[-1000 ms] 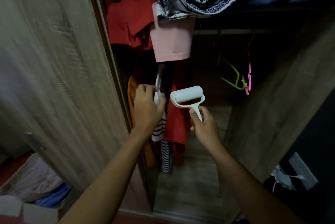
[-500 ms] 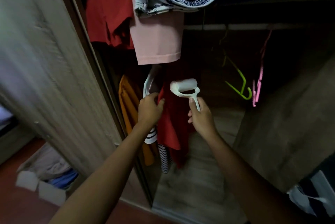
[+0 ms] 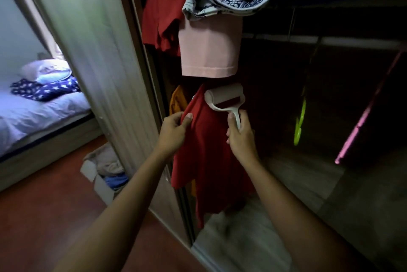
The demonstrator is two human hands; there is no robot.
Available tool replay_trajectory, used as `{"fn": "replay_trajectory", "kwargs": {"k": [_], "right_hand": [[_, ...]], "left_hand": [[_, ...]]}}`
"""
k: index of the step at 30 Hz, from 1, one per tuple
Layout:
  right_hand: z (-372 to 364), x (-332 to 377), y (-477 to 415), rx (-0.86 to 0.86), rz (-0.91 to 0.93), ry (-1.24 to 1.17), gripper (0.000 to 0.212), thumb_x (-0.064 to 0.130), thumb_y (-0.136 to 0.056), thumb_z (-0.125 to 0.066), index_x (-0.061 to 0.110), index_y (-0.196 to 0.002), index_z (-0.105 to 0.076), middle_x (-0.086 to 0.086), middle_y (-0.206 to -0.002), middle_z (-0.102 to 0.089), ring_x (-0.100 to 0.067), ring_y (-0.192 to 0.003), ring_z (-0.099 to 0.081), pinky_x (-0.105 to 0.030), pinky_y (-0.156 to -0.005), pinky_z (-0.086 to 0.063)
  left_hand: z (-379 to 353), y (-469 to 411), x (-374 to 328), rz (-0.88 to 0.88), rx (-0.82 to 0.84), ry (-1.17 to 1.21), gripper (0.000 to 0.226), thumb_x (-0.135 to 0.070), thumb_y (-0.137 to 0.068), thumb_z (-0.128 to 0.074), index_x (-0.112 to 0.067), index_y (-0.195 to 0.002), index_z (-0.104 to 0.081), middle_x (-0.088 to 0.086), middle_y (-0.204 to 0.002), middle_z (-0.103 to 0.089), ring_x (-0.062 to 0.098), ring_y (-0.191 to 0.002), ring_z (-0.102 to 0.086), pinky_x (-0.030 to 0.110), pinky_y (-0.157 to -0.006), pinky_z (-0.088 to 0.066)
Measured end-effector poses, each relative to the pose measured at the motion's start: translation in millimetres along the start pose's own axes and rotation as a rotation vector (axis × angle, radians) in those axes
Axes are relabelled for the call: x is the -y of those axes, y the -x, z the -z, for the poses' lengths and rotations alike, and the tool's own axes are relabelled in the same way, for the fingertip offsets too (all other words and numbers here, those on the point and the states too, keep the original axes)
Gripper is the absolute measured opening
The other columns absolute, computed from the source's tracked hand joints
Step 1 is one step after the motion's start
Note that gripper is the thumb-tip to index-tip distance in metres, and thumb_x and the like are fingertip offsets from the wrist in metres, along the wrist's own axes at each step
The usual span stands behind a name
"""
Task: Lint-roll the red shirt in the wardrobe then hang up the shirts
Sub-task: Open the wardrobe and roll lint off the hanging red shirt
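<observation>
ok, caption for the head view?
Left hand pinches the hanging red shirt; right hand holds a lint roller near its top.

Red shirt hanging in the wardrobe, lint roller at its top.

The red shirt (image 3: 207, 150) hangs at the left side of the open wardrobe (image 3: 319, 183), its cloth falling long and loose toward the wardrobe floor. Its left edge is pinched and drawn outward by the left hand (image 3: 174, 130). The white lint roller (image 3: 224, 97) is held by its handle in the right hand (image 3: 241, 137), with its pale drum lying crosswise and slightly tilted over the shirt's upper part. Whether the drum presses the cloth cannot be told. An orange shirt (image 3: 177, 100) hangs just behind the red one, to its left. A green hanger (image 3: 300, 122) and a pink hanger (image 3: 361, 122) hang bare, well to the right.
</observation>
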State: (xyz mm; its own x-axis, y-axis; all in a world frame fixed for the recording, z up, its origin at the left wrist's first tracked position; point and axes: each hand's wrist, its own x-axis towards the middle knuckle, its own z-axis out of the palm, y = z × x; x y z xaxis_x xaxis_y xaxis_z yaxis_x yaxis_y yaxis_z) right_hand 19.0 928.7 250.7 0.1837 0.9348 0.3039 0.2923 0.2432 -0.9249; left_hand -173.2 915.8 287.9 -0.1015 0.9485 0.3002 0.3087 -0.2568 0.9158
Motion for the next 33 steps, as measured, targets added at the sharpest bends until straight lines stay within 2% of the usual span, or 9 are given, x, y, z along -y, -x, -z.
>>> {"fn": "replay_trajectory", "kwargs": {"k": [3, 6, 8, 12, 14, 19, 23, 28, 33], "right_hand": [[-7.0, -5.1, 3.6, 0.032, 0.0, -0.022, 0.068, 0.085, -0.085, -0.032, 0.042, -0.137, -0.04, 0.003, -0.099, -0.054, -0.032, -0.094, -0.058, -0.062, -0.087, -0.055], [-8.6, -6.6, 13.7, 0.074, 0.012, -0.028, 0.058, 0.079, -0.089, -0.034, 0.044, -0.135, -0.041, 0.005, -0.098, -0.055, -0.035, -0.098, -0.062, -0.061, -0.085, -0.056], [-10.9, -11.8, 26.0, 0.104, 0.024, -0.025, 0.041, 0.067, -0.096, -0.037, 0.041, -0.126, -0.048, 0.009, -0.088, -0.059, -0.03, -0.086, -0.065, -0.052, -0.077, -0.059], [-18.2, -40.0, 57.4, 0.177, -0.003, 0.024, 0.021, 0.044, -0.104, -0.041, 0.028, -0.108, -0.054, 0.009, -0.07, -0.056, -0.006, -0.062, -0.056, -0.022, -0.058, -0.04], [-21.8, -57.6, 73.9, 0.237, -0.042, 0.067, 0.014, 0.04, -0.104, -0.044, 0.033, -0.097, -0.053, 0.006, -0.067, -0.056, -0.001, -0.053, -0.052, -0.013, -0.051, -0.035], [-22.7, -81.4, 86.6, 0.349, -0.138, 0.156, 0.003, 0.026, -0.098, -0.059, 0.027, -0.098, -0.056, 0.001, -0.082, -0.061, -0.004, -0.057, -0.054, -0.013, -0.046, -0.041], [-11.9, -59.6, 68.3, 0.227, -0.047, 0.096, 0.008, 0.02, -0.098, -0.059, 0.018, -0.093, -0.054, 0.003, -0.072, -0.054, -0.003, -0.055, -0.049, -0.012, -0.048, -0.037], [5.6, -10.4, 30.7, 0.149, 0.073, -0.139, 0.013, 0.03, -0.102, -0.054, 0.018, -0.1, -0.057, 0.004, -0.07, -0.052, -0.002, -0.055, -0.05, -0.016, -0.052, -0.04], [7.2, -3.0, 25.3, 0.235, 0.032, -0.17, 0.025, 0.045, -0.103, -0.045, 0.027, -0.118, -0.054, 0.001, -0.071, -0.052, -0.006, -0.051, -0.049, -0.02, -0.046, -0.043]], "left_hand": [[10.2, 6.0, -13.0, -0.058, -0.046, -0.069, 0.029, -0.029, -0.101, -0.059, -0.022, -0.075, -0.067, -0.003, -0.068, -0.064, 0.008, -0.061, -0.055, 0.029, -0.061, -0.044], [20.5, 10.3, -25.7, -0.115, -0.06, -0.138, 0.033, -0.038, -0.098, -0.058, -0.01, -0.087, -0.072, 0.019, -0.08, -0.072, 0.031, -0.068, -0.066, 0.047, -0.065, -0.056], [25.7, 10.6, -31.5, -0.141, -0.062, -0.185, 0.039, -0.042, -0.096, -0.057, -0.006, -0.092, -0.072, 0.025, -0.084, -0.071, 0.046, -0.076, -0.068, 0.058, -0.069, -0.057], [30.8, 8.1, -38.1, -0.164, -0.067, -0.247, 0.054, -0.058, -0.088, -0.054, -0.007, -0.092, -0.072, 0.024, -0.083, -0.071, 0.048, -0.079, -0.067, 0.059, -0.068, -0.057], [31.9, 8.1, -38.7, -0.166, -0.077, -0.27, 0.06, -0.063, -0.085, -0.051, -0.006, -0.091, -0.071, 0.026, -0.083, -0.069, 0.048, -0.077, -0.066, 0.059, -0.067, -0.056], [30.8, 8.4, -39.5, -0.151, -0.09, -0.301, 0.058, -0.061, -0.085, -0.051, -0.006, -0.09, -0.07, 0.026, -0.083, -0.069, 0.047, -0.077, -0.066, 0.06, -0.066, -0.056], [31.8, 6.4, -37.2, -0.146, -0.09, -0.328, 0.057, -0.061, -0.085, -0.053, -0.007, -0.089, -0.071, 0.023, -0.08, -0.07, 0.046, -0.077, -0.068, 0.057, -0.065, -0.056], [30.4, 7.5, -38.0, -0.13, -0.08, -0.327, 0.053, -0.06, -0.086, -0.054, -0.011, -0.092, -0.073, 0.017, -0.081, -0.073, 0.039, -0.076, -0.072, 0.056, -0.068, -0.059], [29.8, 10.3, -42.3, -0.125, -0.086, -0.331, 0.038, -0.045, -0.096, -0.058, -0.011, -0.094, -0.073, 0.014, -0.082, -0.074, 0.035, -0.074, -0.073, 0.057, -0.069, -0.059]]}}
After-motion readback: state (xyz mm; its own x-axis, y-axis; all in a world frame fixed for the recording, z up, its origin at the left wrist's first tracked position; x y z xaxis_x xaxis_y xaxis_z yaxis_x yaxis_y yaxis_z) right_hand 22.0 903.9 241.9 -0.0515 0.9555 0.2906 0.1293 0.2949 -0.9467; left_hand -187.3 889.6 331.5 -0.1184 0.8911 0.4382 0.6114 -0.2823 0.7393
